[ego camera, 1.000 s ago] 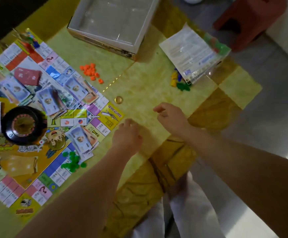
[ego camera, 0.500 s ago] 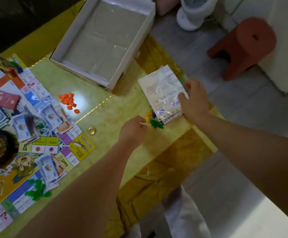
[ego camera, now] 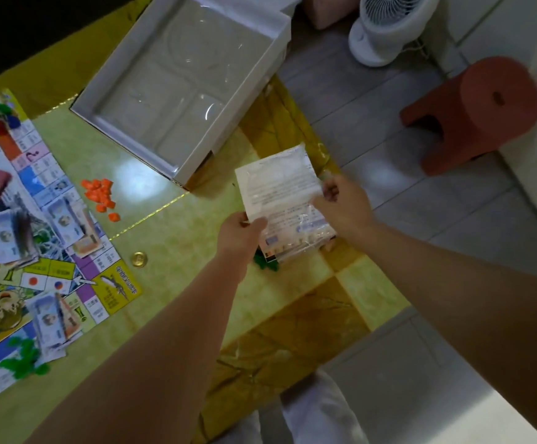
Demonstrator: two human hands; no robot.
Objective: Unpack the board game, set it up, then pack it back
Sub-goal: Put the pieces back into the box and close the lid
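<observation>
A clear plastic packet with a printed sheet (ego camera: pixel 278 190) is lifted just above the table's right edge. My left hand (ego camera: pixel 240 233) pinches its lower left corner and my right hand (ego camera: pixel 341 206) grips its right side. Green pieces (ego camera: pixel 265 265) lie on the table under the packet. The open game board (ego camera: pixel 33 245) covers the left, with paper money stacks, card piles and green pieces (ego camera: pixel 23 360) on it. Orange pieces (ego camera: pixel 100 193) and a gold coin (ego camera: pixel 139 259) lie beside the board. The white game box (ego camera: pixel 184 78) stands open at the top.
The yellow-green table (ego camera: pixel 177 283) ends just right of my hands. On the floor beyond stand a red stool (ego camera: pixel 479 113) and a white fan (ego camera: pixel 386 27). A black roulette wheel shows at the left edge of the board.
Both hands moved from the bare table middle to the packet at the right edge. My right hand took it first, then my left hand pinched its corner and it lifted.
</observation>
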